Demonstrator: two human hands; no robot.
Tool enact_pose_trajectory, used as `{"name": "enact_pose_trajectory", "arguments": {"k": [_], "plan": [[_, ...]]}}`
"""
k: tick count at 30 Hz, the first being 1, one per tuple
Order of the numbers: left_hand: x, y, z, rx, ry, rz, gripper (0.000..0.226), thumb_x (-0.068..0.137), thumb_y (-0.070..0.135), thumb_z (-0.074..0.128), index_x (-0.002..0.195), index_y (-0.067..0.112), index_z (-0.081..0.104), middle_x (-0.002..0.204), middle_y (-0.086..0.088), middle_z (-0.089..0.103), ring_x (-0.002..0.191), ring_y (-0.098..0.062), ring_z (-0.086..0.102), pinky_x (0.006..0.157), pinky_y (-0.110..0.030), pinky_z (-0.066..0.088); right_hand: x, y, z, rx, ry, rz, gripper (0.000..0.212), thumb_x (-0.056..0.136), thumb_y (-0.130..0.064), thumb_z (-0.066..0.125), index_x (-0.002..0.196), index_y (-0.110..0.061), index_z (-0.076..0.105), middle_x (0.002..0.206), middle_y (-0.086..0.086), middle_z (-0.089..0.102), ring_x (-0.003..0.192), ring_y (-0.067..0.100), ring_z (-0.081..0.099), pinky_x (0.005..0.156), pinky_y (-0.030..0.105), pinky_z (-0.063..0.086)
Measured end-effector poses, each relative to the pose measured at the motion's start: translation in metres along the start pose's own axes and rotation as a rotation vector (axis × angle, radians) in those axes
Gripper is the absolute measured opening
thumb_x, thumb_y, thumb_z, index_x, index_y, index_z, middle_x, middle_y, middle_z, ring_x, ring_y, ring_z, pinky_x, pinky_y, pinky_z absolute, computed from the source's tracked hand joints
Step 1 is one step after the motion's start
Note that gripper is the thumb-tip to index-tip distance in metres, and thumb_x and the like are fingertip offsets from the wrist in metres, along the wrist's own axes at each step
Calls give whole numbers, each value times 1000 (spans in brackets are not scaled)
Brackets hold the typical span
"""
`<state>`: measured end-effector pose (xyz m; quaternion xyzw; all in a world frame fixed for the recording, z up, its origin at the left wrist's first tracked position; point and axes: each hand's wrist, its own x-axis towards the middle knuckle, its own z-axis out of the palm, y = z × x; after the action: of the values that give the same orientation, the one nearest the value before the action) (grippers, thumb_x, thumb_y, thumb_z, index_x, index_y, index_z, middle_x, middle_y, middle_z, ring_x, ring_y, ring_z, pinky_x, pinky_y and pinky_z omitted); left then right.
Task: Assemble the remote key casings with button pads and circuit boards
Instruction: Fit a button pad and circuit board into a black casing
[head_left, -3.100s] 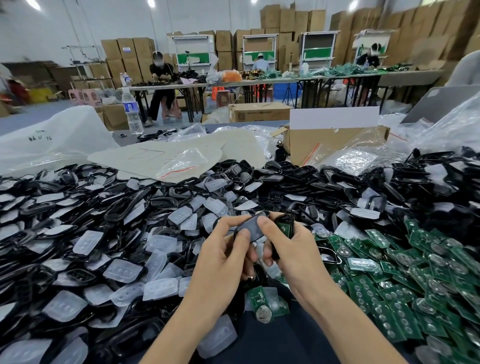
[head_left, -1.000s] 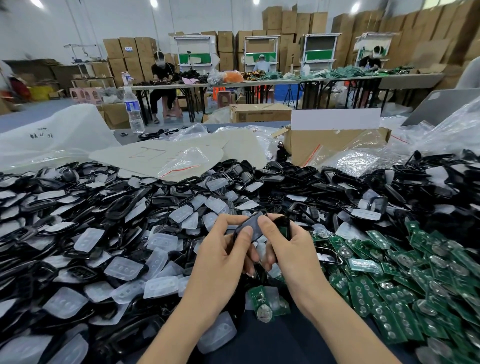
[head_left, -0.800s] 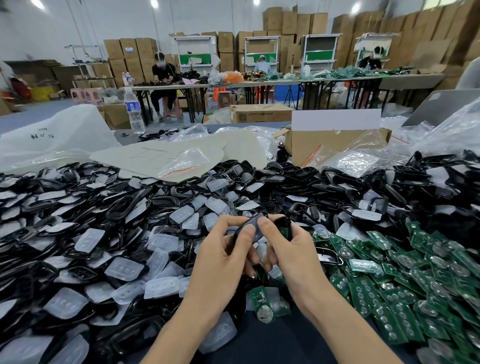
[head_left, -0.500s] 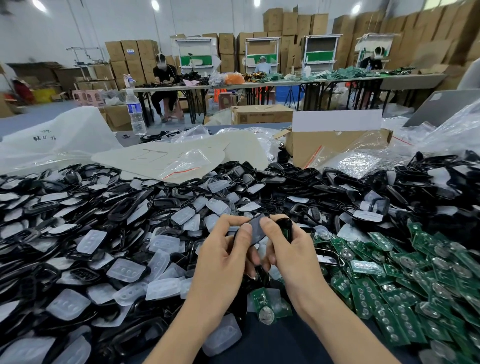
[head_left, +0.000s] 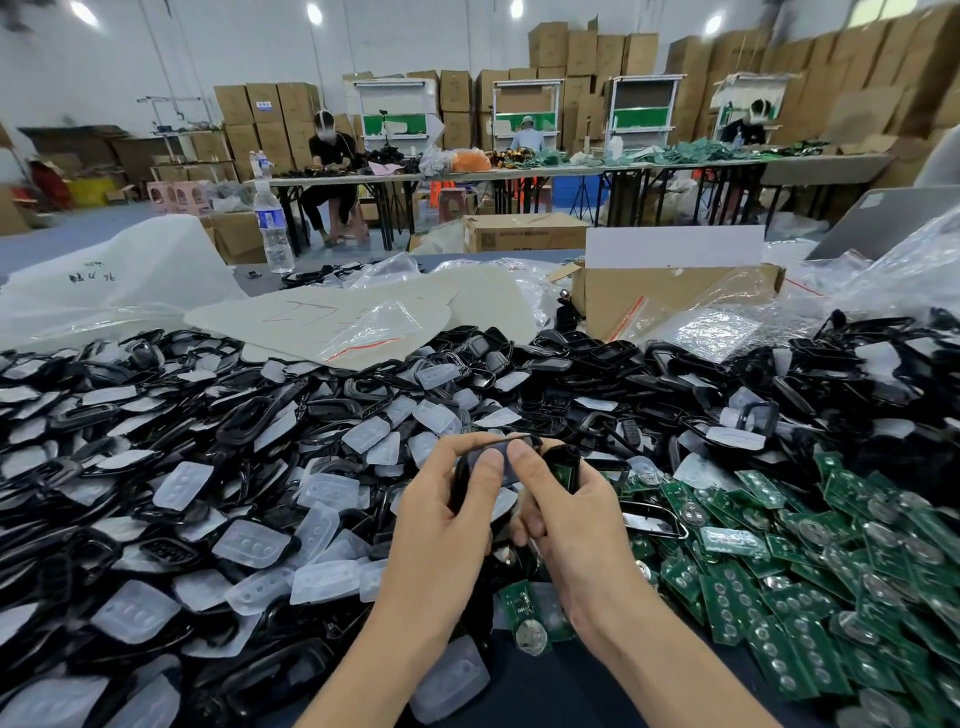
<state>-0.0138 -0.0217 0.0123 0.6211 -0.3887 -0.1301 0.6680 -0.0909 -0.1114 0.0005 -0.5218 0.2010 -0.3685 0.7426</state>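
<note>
Little has moved: my left hand (head_left: 441, 525) and right hand (head_left: 576, 519) still pinch the casing (head_left: 460, 480), thumbs on its button pad (head_left: 505, 470); uneven pressure could seat it crooked.

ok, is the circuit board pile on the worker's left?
No, the green circuit boards are heaped on the right; clear button pads lie on the left.

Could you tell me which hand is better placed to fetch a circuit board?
Probably the right hand: green circuit boards lie heaped on its side, button pads by the left hand.
</note>
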Motion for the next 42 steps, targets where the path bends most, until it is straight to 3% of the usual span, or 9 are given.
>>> {"name": "enact_pose_trajectory", "arguments": {"k": [4,8,14,19,23,25,30,35,42], "plan": [[2,0,-2,-91,1,-58,20,101,25,56,95,39,70,55,9,53,47,-10,42,48,-26,42,0,-1,0,1,-8,4,16,73,-47,78,70,-32,71,48,-1,42,44,16,40,48,27,44],[3,-3,-3,-170,-18,-123,22,102,25,53,102,33,74,52,4,40,47,-12,37,50,-31,39,-1,-3,1,-10,11,10,17,81,-40,76,67,-31,70,47,-1,41,43,17,40,48,28,43],[1,-2,-1,-152,-52,-109,33,105,20,45,102,37,74,55,2,46,50,-13,42,50,-26,40,-1,-7,0,-15,31,10,30,92,-26,70,63,-32,70,47,-1,42,45,19,39,50,32,43],[-2,-4,-6,76,-120,26,37,108,20,40,109,46,66,62,4,57,52,-9,50,50,-20,42,1,-8,-5,-71,43,5,28,90,-35,73,62,-32,69,47,1,41,44,19,43,50,30,42],[1,-12,-15,439,-173,205,38,103,40,45,117,75,45,77,12,69,56,-7,60,56,-26,50,2,-10,-12,-125,18,-43,21,76,-47,75,84,-28,77,50,-3,50,44,13,44,49,26,46],[2,-15,-16,526,-174,222,35,100,48,47,128,68,42,79,15,70,67,-7,66,65,-29,53,2,-9,-13,-145,-16,-64,27,77,-43,75,94,-22,78,55,-4,57,45,10,43,48,24,47],[2,-13,-13,503,-152,177,31,99,36,55,127,47,54,75,22,67,61,-3,63,61,-19,48,-1,-7,-8,-143,-115,-81,27,80,-38,73,101,-22,78,73,-1,70,47,8,48,50,22,48],[3,-10,-10,416,-189,111,29,100,27,57,126,39,58,70,21,66,61,-3,63,66,-26,53,1,-10,-9,-167,-89,-93,25,79,-40,71,98,-26,80,57,-6,61,46,8,48,49,23,48],[2,-10,-11,343,-278,70,43,100,20,56,120,59,50,88,12,72,75,-13,68,74,-34,55,3,-7,-12,-150,-24,-56,29,79,-46,71,99,-27,80,50,-2,49,45,10,46,49,29,46]]}}
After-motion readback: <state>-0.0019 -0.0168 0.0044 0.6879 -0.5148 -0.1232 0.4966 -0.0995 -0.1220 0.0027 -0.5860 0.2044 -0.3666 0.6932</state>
